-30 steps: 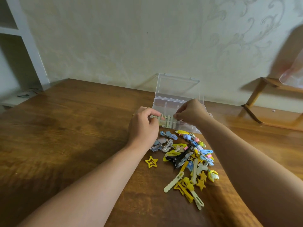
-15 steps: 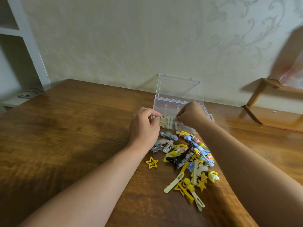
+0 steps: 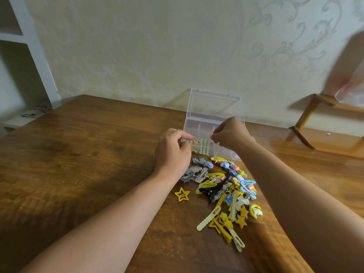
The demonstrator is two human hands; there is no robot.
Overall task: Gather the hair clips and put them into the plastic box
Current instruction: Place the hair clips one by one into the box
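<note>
A clear plastic box (image 3: pixel 197 125) stands open on the wooden table (image 3: pixel 88 154), its lid (image 3: pixel 213 104) upright behind it. A row of pale green hair clips (image 3: pixel 202 147) lies in its front left part. My left hand (image 3: pixel 173 152) pinches the left end of that row. Just right of the row and slightly above it, my right hand (image 3: pixel 230 133) hovers over the box with fingertips pinched and nothing visible in them. In front of the box lies a pile of coloured hair clips (image 3: pixel 232 190), with a yellow star clip (image 3: pixel 182 194) apart at its left.
A black claw clip (image 3: pixel 214 189) lies in the middle of the pile. A wooden rack (image 3: pixel 307 119) stands at the right by the wall, with a plastic bag (image 3: pixel 352 91) on it. A white shelf unit (image 3: pixel 33 56) is at the far left.
My right hand has let go of the right end of the pale green clips and risen slightly. My left hand stays on the row, which now rests in the box.
</note>
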